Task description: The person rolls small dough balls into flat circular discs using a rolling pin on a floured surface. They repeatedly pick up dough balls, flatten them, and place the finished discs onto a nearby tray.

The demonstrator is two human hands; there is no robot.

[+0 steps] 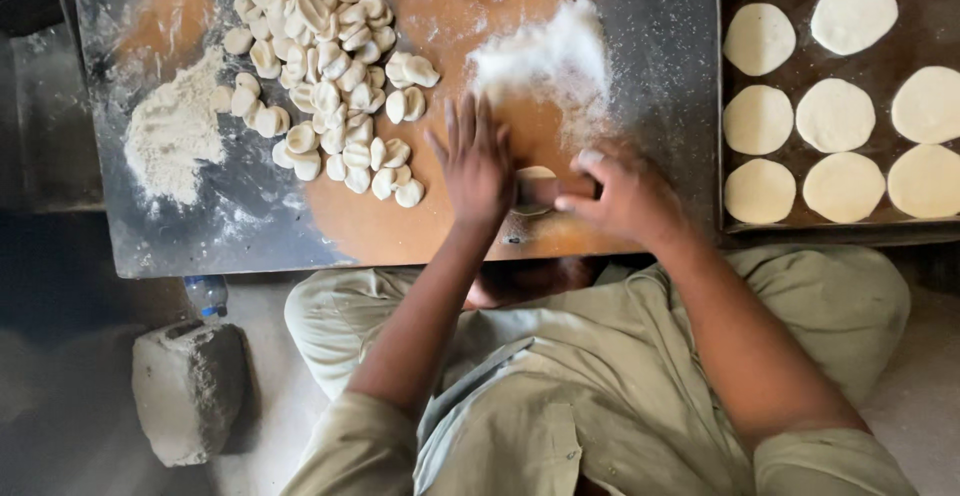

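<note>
Both hands press on a wooden rolling pin (545,191) at the worktop's (660,76) near edge: the left hand (478,164) lies flat with fingers spread, the right hand (625,194) curls loosely over it. Even pressure would keep the pale dough piece (536,173) round; it is mostly hidden, apparently flattening, beside the flour pile (550,56)

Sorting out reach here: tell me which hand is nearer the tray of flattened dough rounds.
Right. The right hand lies just left of the tray, on the rolling pin; the left hand lies further left.
</note>
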